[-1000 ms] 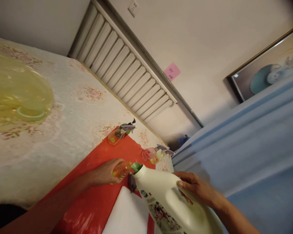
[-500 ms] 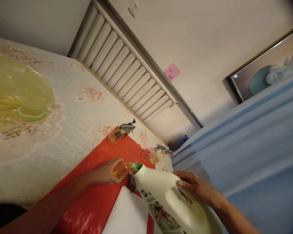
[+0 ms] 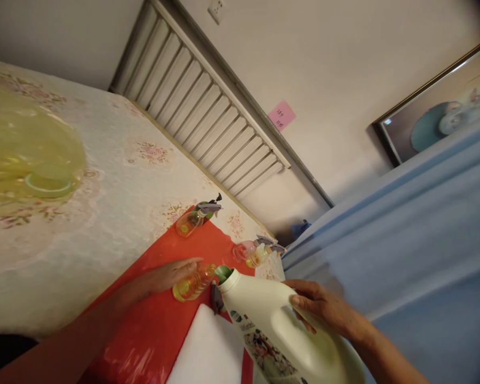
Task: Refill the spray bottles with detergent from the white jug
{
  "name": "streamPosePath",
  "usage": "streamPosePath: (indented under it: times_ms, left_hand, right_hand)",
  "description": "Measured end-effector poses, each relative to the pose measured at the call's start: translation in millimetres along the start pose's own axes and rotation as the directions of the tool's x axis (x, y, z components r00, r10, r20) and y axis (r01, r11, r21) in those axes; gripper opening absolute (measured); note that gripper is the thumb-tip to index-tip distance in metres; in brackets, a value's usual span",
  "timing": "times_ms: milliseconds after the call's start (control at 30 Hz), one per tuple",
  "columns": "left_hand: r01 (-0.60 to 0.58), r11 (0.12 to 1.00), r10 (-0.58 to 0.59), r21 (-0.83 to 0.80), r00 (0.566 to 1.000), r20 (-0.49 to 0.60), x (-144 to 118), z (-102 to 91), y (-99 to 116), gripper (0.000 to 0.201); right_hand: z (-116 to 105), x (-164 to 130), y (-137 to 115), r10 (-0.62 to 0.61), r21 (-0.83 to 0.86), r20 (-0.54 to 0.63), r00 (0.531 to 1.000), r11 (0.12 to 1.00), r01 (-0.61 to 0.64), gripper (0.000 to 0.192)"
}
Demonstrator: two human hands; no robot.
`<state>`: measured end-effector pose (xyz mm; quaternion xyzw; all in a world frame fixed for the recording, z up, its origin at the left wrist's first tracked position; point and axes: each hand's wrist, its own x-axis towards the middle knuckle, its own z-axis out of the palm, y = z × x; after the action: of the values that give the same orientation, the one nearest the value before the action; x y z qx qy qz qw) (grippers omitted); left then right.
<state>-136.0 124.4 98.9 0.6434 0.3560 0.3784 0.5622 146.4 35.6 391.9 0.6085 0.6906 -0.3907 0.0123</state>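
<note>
My right hand (image 3: 324, 312) grips the handle of a big white detergent jug (image 3: 280, 330), tipped toward the left. Its green spout (image 3: 223, 273) meets the mouth of a small orange bottle (image 3: 190, 285). That bottle stands on a red mat (image 3: 152, 325), and my left hand (image 3: 166, 274) holds its side with fingers stretched along it. A grey spray head (image 3: 215, 298) lies just under the spout.
Two small spray bottles stand farther back on the mat, an orange one (image 3: 194, 220) and a pink-yellow one (image 3: 254, 253). A white pad (image 3: 208, 352) lies near me. A yellow translucent basin (image 3: 28, 154) sits at left; blue cloth (image 3: 404, 240) hangs at right.
My left hand has slid back along the small orange bottle, so more of the bottle's base shows. The jug and my right hand have hardly moved.
</note>
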Motion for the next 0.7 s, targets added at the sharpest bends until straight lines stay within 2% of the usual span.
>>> streamPosePath:
  times_ms: [200, 400, 700]
  left_hand:
    - [0.04, 0.999, -0.04, -0.025, 0.999, 0.019, 1.4, 1.2, 4.0, 0.067]
    - [0.017, 0.999, -0.016, -0.027, 1.0, 0.014, 1.2, 0.7, 6.0, 0.072]
    - [-0.017, 0.999, 0.016, -0.027, 0.999, -0.028, 4.1, 1.5, -2.3, 0.06]
  right_hand:
    - [-0.3, 0.0, 0.4, -0.014, 0.012, 0.007, 1.0, 1.0, 0.014, 0.056]
    - [-1.2, -0.1, 1.2, -0.017, -0.002, 0.013, 1.0, 1.0, 0.017, 0.056]
    - [-0.6, -1.0, -1.6, -0.005, -0.028, 0.005, 1.0, 1.0, 0.005, 0.058]
